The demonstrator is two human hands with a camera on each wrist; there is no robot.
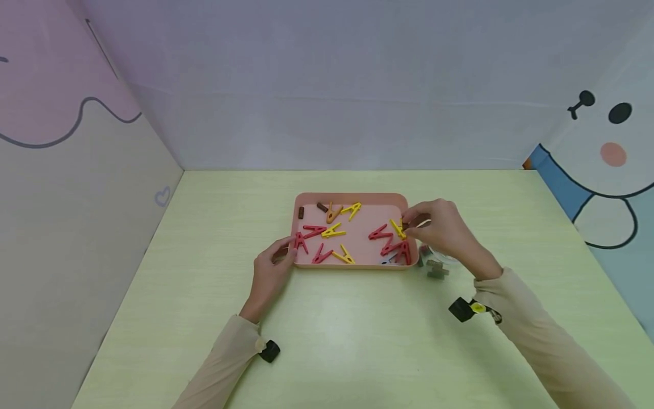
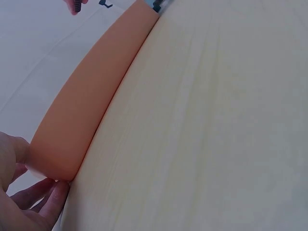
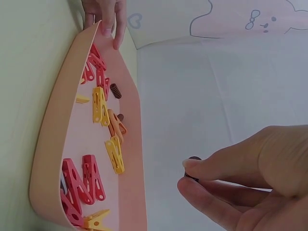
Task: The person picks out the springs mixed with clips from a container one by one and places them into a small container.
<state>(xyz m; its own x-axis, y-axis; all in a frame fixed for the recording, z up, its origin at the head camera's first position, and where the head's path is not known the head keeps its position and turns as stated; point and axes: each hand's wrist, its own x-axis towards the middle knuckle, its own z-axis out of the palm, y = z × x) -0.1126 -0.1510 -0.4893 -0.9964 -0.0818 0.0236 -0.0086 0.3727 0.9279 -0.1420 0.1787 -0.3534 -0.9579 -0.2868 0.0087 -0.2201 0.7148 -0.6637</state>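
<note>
A shallow pink tray [image 1: 357, 243] holds several red clothespins [image 1: 379, 232], several yellow clothespins [image 1: 333, 230] and one orange clothespin [image 1: 333, 213]. Two small dark brown ribbed cylinders [image 3: 115, 91] lie near its far wall, and a grey piece [image 1: 387, 260] shows partly at the near right corner. At the tray's left end, my left hand [image 1: 272, 266] grips the wall, fingers and thumb on either side. Over the right end, my right hand [image 1: 443, 228] pinches a small dark ribbed cylinder [image 2: 77, 6] between thumb and fingers, raised above the rim; the fingertips hide part of it.
Grey pieces [image 1: 436, 270] and a clear round item [image 1: 443, 257] sit on the pale table [image 1: 332, 329] just right of the tray, partly under my right hand. Walls with printed cartoons border the table at the back and sides.
</note>
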